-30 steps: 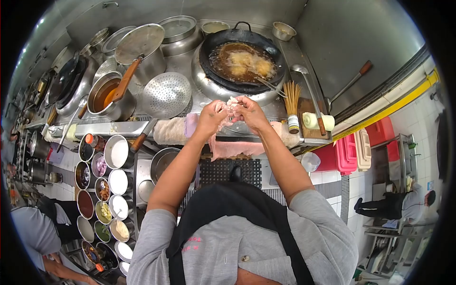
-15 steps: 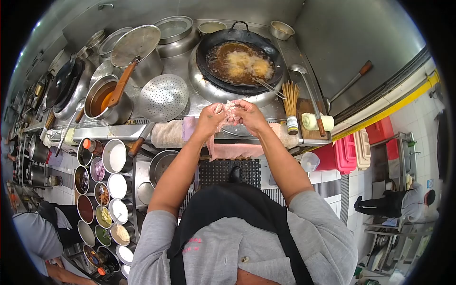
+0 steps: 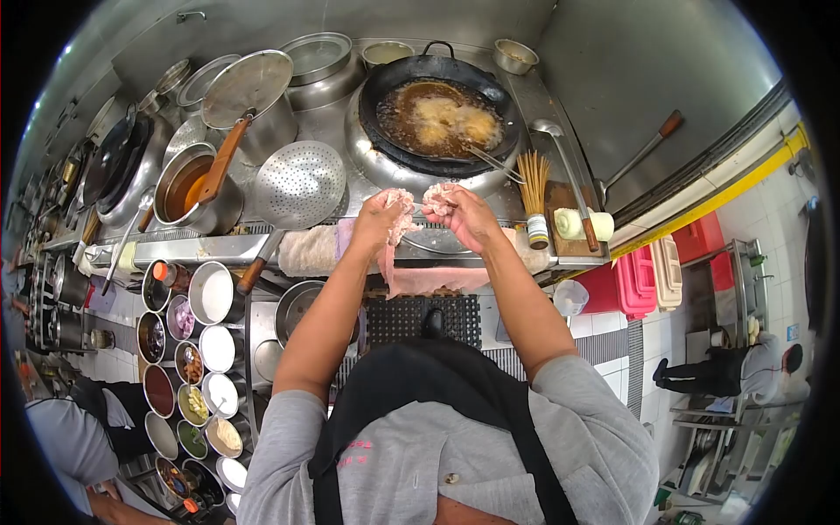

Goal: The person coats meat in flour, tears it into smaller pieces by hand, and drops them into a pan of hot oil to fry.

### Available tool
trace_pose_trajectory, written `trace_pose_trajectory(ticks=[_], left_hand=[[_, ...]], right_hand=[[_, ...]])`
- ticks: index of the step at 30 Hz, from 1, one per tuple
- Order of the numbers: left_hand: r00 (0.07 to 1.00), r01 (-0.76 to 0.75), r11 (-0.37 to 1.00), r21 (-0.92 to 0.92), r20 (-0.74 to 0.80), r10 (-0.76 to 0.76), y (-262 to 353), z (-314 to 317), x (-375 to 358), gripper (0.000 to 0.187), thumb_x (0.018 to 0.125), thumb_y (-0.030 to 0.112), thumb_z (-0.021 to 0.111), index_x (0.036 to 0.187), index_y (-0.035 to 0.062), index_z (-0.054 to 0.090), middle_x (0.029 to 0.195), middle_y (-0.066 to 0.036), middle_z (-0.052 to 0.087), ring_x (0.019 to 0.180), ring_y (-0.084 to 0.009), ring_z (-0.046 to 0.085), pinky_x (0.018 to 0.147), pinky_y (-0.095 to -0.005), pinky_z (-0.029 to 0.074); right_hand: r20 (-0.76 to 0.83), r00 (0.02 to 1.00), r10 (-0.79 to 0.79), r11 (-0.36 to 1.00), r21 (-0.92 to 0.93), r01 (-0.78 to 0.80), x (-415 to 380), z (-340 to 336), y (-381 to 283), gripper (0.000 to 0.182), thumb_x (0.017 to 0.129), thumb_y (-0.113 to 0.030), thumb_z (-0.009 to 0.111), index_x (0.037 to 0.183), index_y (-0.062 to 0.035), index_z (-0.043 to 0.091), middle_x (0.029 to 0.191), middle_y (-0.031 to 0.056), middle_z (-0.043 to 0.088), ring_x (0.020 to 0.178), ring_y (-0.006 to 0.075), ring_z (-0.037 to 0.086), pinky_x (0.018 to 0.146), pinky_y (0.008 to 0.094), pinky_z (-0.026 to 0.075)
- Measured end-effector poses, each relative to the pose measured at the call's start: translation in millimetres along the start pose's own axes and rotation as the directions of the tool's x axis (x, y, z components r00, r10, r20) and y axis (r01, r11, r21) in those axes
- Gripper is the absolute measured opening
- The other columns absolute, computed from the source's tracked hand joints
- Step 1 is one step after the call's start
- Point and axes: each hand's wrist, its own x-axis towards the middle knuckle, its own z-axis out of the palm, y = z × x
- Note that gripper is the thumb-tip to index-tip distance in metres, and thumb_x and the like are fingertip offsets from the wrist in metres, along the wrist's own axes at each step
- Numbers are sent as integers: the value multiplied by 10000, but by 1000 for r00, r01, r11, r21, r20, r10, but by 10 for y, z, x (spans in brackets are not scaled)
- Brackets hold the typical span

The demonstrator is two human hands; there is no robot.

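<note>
My left hand [image 3: 378, 223] is closed on a pale pink, floury piece of what looks like coated raw meat [image 3: 401, 214]. A smaller piece of the same stuff [image 3: 437, 199] is pinched in my right hand [image 3: 471, 219]. The two hands are a little apart, over the counter's front edge. Just beyond them a black wok [image 3: 382, 90] holds bubbling brown oil, where pale golden pieces [image 3: 453, 121] are frying. Metal tongs [image 3: 497, 164] rest over the wok's near right rim.
A perforated ladle [image 3: 302, 184] and a pot of orange liquid [image 3: 187, 185] stand left. Right are wooden sticks [image 3: 535, 182], a long ladle [image 3: 569, 175] and a rolled cloth [image 3: 582, 225]. Ingredient tins [image 3: 212, 291] fill the lower left. People [image 3: 66, 437] are at both sides.
My hands were together on the pink mass; now they are apart, each with a piece of it. The frying pieces in the oil have shifted slightly.
</note>
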Motion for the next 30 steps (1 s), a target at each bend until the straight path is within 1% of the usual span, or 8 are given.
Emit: trace_pose_trajectory(ticks=[7, 13, 16, 20, 25, 26, 29, 30], left_hand=[[999, 15, 999, 33, 29, -16, -59, -46, -9, 117, 945, 49, 573, 1053, 9, 591, 905, -40, 644, 774, -115, 631, 655, -267, 553], [997, -53, 998, 31, 58, 51, -37, 171, -123, 173, 923, 23, 597, 1092, -3, 572, 968, -32, 636, 821, -99, 622, 660, -275, 567], [994, -105, 994, 6, 25, 105, -137, 299, -82, 194, 922, 8, 591, 1112, -12, 561, 991, -31, 629, 839, -95, 618, 664, -275, 578], [990, -136, 991, 9, -34, 136, -277, 264, 17, 220, 898, 1, 605, 1113, -11, 560, 995, -30, 626, 850, -95, 618, 663, -268, 585], [953, -240, 809, 537, -29, 303, -138, 144, 55, 150, 831, 61, 668, 941, -10, 596, 853, -17, 635, 740, -88, 572, 634, -268, 494], [938, -261, 734, 627, -15, 346, -37, 188, 10, 154, 811, 87, 693, 890, -11, 605, 807, -15, 638, 703, -88, 556, 618, -276, 465], [933, -302, 713, 633, 44, 357, -93, 156, 81, 92, 825, 59, 657, 877, 6, 602, 795, -7, 619, 706, -74, 548, 620, -266, 466], [949, -272, 795, 543, 14, 316, -94, 142, 84, 93, 829, 55, 654, 895, 7, 608, 813, -12, 628, 717, -76, 560, 629, -262, 471]], right_hand=[[-9, 999, -41, 998, -42, 41, 50, -90, 61, 193, 948, -30, 538, 1137, 10, 543, 1082, 170, 628, 975, 277, 669, 845, 356, 584], [21, 999, -47, 978, 203, 42, 71, -34, 149, 211, 966, -38, 508, 1171, 7, 528, 1110, 169, 630, 1071, 281, 637, 938, 399, 537], [29, 993, -111, 953, 286, 98, 109, 23, 260, 205, 979, -49, 488, 1174, -13, 538, 1133, 141, 631, 1060, 261, 633, 946, 377, 510], [19, 991, -133, 984, 123, 129, 133, 55, 359, 236, 977, -90, 529, 1206, -33, 543, 1124, 91, 638, 997, 186, 631, 880, 315, 507], [-27, 990, -140, 901, -417, 117, 52, 39, 253, 259, 947, -120, 614, 1188, -32, 577, 1050, 54, 654, 903, 117, 631, 752, 264, 529], [-13, 991, -130, 901, -419, 113, 62, 15, 245, 245, 944, -104, 612, 1175, -29, 585, 1035, 52, 657, 882, 113, 633, 728, 255, 532], [3, 994, -105, 917, -388, 98, 102, -53, 217, 218, 933, -65, 611, 1145, -19, 599, 997, 49, 658, 832, 106, 637, 670, 241, 541], [-6, 995, -101, 931, -353, 92, 111, -63, 197, 218, 928, -57, 612, 1141, -16, 598, 986, 48, 653, 826, 107, 636, 659, 245, 545]])
